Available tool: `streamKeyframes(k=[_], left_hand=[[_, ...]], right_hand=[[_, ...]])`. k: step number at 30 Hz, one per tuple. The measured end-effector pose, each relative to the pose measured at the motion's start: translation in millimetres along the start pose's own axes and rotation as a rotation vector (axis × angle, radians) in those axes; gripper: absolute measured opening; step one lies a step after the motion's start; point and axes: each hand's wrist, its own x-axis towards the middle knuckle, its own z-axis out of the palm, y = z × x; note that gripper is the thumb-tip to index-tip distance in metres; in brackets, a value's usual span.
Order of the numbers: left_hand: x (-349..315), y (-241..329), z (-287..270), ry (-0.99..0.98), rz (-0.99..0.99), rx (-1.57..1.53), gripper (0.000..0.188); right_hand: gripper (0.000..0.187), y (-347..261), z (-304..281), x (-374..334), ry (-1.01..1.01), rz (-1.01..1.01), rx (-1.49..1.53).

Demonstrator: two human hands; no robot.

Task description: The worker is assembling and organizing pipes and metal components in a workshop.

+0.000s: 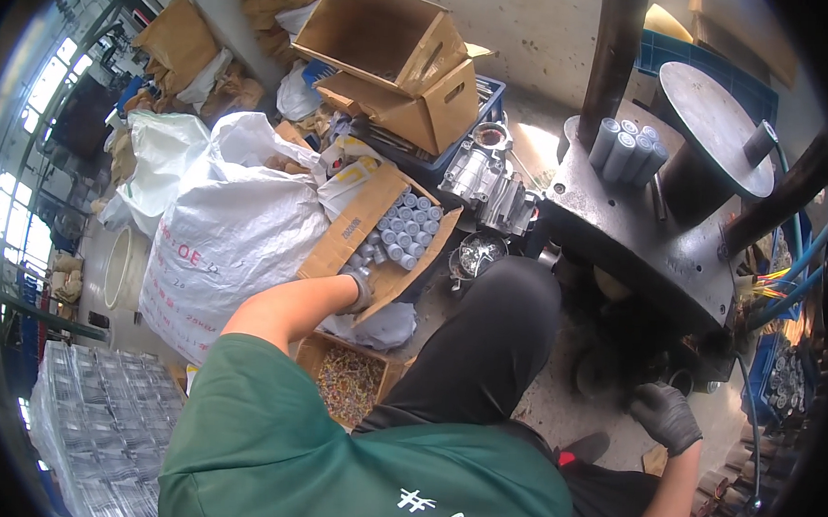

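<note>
My left hand [360,287], in a grey glove, reaches into an open cardboard box [332,242] at its near end. Beside its fingers lie loose grey metal cylinders [370,252]; more of them stand packed in rows at the far end. The fingertips are down among the box's contents, so their grip is hidden. On the right, my right hand [666,417], in a dark grey glove, hangs low beside the black machine [643,256]. Its fingers are curled, and what they may hold is hidden. Just beyond them shows a dark round part [680,381].
Several grey cylinders [626,150] stand on the machine's top, beside a round steel plate [716,125]. Metal castings [488,183] lie ahead of my knee. White sacks [238,221] stand left, near wrapped stacked parts [105,430]. A box of small coloured bits [347,381] sits below my left arm.
</note>
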Motion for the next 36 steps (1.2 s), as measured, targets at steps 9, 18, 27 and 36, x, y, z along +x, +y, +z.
streamKeyframes(k=[9, 18, 27, 36], left_hand=[[-18.9, -17.6, 33.7, 0.199, -0.053, -0.033, 0.032], [-31.1, -3.8, 32.8, 0.372, -0.226, -0.079, 0.025], [2.7, -9.2, 46.5, 0.591, -0.59, -0.678, 0.041], [9.6, 5.0, 62.7, 0.663, -0.568, -0.474, 0.049]], right_hand=[[0.029, 8.7, 6.5, -0.7, 0.029, -0.013, 0.034], [0.03, 4.2, 6.3, 1.8, -0.01, 0.043, 0.032], [0.03, 4.2, 3.4, -6.3, 0.021, 0.015, 0.054], [0.028, -7.4, -1.7, -20.3, 0.075, -0.012, 0.012]])
